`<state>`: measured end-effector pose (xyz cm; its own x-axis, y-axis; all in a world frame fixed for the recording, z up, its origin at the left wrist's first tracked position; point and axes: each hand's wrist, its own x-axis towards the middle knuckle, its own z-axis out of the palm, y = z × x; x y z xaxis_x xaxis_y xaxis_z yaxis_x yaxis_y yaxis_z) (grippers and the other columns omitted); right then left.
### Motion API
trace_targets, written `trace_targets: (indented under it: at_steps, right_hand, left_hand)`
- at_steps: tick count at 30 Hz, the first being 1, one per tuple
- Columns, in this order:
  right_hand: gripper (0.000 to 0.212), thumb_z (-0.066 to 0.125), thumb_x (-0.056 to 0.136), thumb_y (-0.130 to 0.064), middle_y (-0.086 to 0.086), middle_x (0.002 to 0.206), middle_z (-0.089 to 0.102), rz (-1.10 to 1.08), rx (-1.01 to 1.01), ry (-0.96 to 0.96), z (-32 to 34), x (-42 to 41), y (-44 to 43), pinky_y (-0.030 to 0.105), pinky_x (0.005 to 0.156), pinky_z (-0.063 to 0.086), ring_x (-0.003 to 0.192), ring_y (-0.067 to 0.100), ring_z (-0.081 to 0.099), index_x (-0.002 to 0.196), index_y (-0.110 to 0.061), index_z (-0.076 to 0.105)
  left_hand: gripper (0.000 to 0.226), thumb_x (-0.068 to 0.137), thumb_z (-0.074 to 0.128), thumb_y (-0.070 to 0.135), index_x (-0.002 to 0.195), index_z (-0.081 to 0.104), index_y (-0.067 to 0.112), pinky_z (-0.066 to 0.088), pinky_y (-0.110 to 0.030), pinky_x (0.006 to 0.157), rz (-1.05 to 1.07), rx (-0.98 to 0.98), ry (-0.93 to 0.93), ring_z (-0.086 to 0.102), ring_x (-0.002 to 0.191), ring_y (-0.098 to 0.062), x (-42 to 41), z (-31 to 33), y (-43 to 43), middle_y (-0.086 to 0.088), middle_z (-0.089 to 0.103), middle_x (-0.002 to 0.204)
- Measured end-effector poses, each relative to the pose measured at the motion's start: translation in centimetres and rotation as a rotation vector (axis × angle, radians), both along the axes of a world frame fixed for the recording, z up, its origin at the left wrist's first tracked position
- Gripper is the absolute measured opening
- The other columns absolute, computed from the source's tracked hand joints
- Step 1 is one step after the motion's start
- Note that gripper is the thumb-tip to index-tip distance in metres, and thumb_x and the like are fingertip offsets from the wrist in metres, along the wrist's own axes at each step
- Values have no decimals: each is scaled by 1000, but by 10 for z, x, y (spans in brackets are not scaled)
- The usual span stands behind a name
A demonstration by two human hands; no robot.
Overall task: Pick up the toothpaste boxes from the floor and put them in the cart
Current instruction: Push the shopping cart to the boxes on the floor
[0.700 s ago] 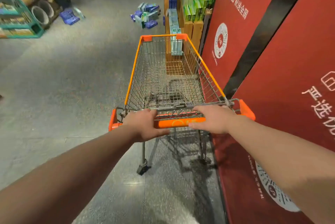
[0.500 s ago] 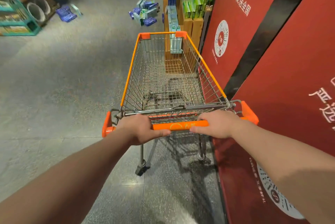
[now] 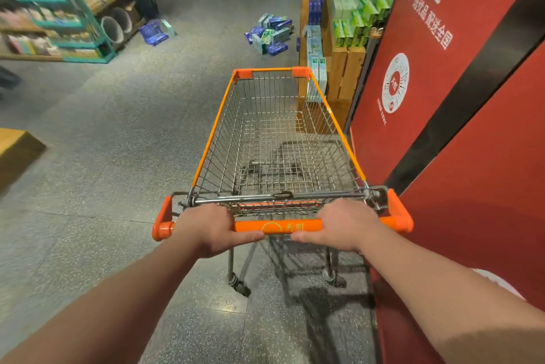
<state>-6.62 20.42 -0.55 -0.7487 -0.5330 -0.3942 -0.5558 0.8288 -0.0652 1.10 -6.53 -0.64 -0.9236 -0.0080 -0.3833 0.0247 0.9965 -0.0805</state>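
A wire shopping cart with orange trim stands in front of me, its basket holding nothing. My left hand grips the orange handle bar on its left part. My right hand grips the same bar on its right part. Far ahead on the grey floor lies a heap of several blue and green toothpaste boxes, beyond the cart's front edge. A second small group of blue boxes lies further left by a shelf.
A red wall panel runs close along the cart's right side. Wooden shelves stacked with green and blue boxes stand ahead on the right. Teal shelving lines the left. A wooden platform corner juts in at left.
The cart has rolled forward along the aisle with both hands on its handle. The heap of boxes on the floor is nearer and the wooden platform corner has come into view.
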Motion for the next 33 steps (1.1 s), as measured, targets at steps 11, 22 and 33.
trace_targets:
  at_steps: [11,22,33]
  right_hand:
    - [102,12,53,-110,-4,78,59,109,-22,21,-3,-51,-108,39,76,51,80,26,61,73,-22,62]
    - [94,16,57,-109,-6,79,61,85,-6,45,4,-170,-247,37,76,52,80,20,64,70,-26,58]
    - [89,20,64,-105,-3,81,56,98,1,54,8,-323,-381,38,73,43,92,27,65,72,-25,57]
  left_hand:
    - [103,56,8,108,67,58,18,51,-35,70,55,-50,60,65,80,-23,-29,0,-98,3,63,78]
    - [107,53,6,109,62,57,16,49,-36,68,74,-2,77,60,73,-24,-146,1,-234,4,55,68]
    - [100,57,8,107,61,53,18,47,-36,67,38,10,50,62,78,-25,-308,5,-371,7,48,67]
